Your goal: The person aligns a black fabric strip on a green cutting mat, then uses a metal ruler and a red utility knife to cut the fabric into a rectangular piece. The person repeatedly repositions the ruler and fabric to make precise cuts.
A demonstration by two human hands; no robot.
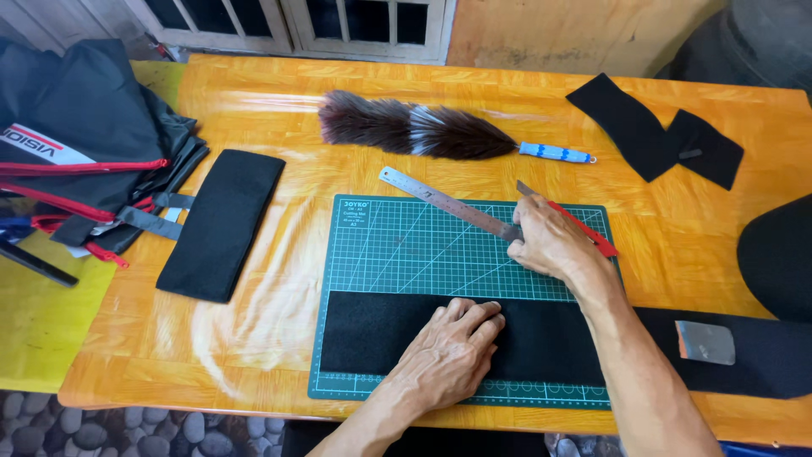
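A long strip of black fabric (372,330) lies across the near part of a green cutting mat (397,254) and runs off it to the right. My left hand (448,355) presses flat on the strip, fingers spread. My right hand (550,241) rests on the mat's right side, gripping the end of a steel ruler (440,203) that slants up to the left. A red-handled cutter (584,228) sticks out from that same hand; how it is held is partly hidden.
A feather duster (414,129) with a blue handle lies at the back. Folded black fabric (222,224) sits left of the mat, cut black pieces (651,127) at the back right. A black bag (80,135) fills the left. A grey block (705,341) rests on the strip's right end.
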